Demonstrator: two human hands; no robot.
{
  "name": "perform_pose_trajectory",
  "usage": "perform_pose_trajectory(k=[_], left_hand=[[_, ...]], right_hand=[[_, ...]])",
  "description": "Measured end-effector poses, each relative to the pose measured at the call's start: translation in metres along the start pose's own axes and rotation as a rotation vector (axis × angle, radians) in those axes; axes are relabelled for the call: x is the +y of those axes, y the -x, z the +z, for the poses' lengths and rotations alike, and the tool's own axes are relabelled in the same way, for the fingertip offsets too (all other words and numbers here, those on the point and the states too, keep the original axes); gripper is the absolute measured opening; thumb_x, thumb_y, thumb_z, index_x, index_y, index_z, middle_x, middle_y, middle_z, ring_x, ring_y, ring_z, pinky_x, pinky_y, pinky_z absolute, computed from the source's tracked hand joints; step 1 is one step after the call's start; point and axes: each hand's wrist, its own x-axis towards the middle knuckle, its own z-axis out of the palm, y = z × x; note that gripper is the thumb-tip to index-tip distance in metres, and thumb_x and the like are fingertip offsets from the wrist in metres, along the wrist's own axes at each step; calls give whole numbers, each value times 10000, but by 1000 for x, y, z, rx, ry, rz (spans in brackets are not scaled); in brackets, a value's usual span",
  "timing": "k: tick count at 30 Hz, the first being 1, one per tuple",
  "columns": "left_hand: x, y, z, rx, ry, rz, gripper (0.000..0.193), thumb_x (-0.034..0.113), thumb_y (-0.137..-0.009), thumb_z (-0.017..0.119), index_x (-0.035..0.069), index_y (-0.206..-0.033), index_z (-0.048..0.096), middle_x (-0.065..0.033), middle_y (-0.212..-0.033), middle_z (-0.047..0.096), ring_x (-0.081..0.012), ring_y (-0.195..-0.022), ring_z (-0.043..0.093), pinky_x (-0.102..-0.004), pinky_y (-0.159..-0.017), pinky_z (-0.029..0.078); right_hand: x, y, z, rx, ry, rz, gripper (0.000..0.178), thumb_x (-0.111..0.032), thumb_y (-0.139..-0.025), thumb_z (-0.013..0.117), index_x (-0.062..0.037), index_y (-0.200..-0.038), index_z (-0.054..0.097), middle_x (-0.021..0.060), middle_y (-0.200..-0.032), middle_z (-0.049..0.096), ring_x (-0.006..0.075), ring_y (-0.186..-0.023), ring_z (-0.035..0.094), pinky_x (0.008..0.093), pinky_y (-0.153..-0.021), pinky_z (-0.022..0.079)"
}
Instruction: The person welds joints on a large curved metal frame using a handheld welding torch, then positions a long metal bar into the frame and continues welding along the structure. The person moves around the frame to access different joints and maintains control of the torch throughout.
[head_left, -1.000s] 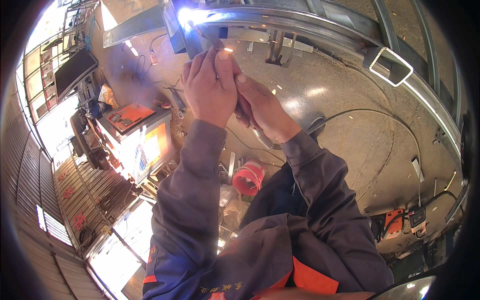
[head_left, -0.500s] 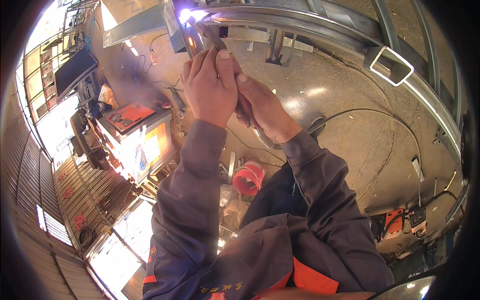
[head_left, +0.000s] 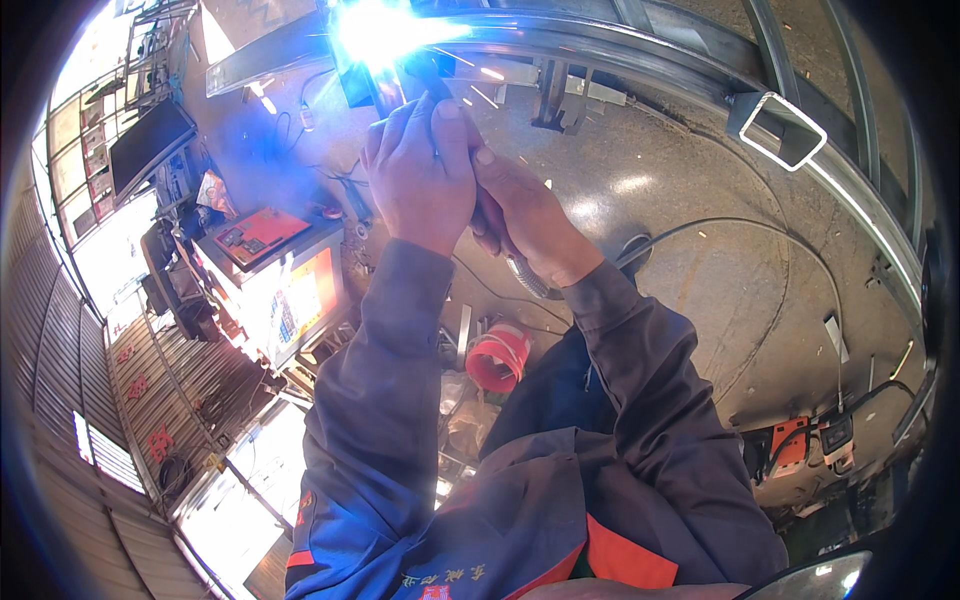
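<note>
Glare from a blue-white welding arc (head_left: 378, 35), just ahead of the grip and slightly to its left, has swollen sharply: half a second ago the spot was small and the torch's tip could be made out against it. Now the tip and the joint are both lost in light, a blue cast spreads over the floor left of the grip, and bright sparks fly ahead and to the right.

For the weld, this suggests the arc is burning strongly at the joint; how the bead lies cannot be told.

Bare left hand (head_left: 425, 185) is closed round a slim, dark welding torch (head_left: 434, 84), fingers curled and thumb laid forward along it. Bare right hand (head_left: 530, 215) is wrapped lower on the same handle, its thumb tip against the left hand. Neither has visibly shifted, so the hold looks steady.

A long grey steel rail (head_left: 600, 45) runs from the glare off to the right, ahead of the grip; farther right, a square steel tube (head_left: 742, 116) shows its open end. A silvery ribbed cable sleeve (head_left: 526, 276) emerges below the right hand, with a round red plastic bucket (head_left: 512, 337) nearer the body.
</note>
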Motion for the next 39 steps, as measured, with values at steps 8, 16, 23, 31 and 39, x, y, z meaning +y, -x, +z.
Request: perform_pose_trajectory(k=[8,16,23,31,39], left_hand=[[3,-2,-2,-38,30,-24,364,292,-1042,449,44,-958,702,-128,-960,686,-325,-928,611,-438,-904,457],[-3,0,-1,-76,9,2,331,277,-1029,456,68,-897,676,-117,-920,673,-320,-896,605,-440,-877,451],[-7,1,3,-39,-15,60,263,214,-999,477,71,-896,673,-96,-872,686,-311,-870,625,-415,-879,452],[-2,-1,7,86,-43,47,282,220,-1003,486,62,-892,691,-91,-879,692,-288,-872,639,-402,-862,452],[-3,0,2,-32,1,-8,340,282,-1032,453,73,-914,693,-103,-902,683,-306,-883,613,-427,-873,448]], right_hand=[[1,0,2,5,-34,1,477,-476,-1071,433,-25,-1102,586,8,-690,515,81,-518,475,233,-443,388],[0,1,2,22,14,17,465,-489,-1068,428,-54,-1083,592,-6,-661,521,72,-488,469,227,-439,375],[2,0,3,35,4,14,452,-497,-1066,428,-77,-1018,587,-8,-667,528,67,-498,478,223,-439,362],[1,0,1,20,-6,27,443,-491,-1069,425,-80,-1039,588,-6,-661,516,72,-495,463,224,-437,362],[2,0,3,22,-44,7,463,-492,-1065,437,-54,-1054,587,-1,-670,518,78,-503,463,229,-440,368]])
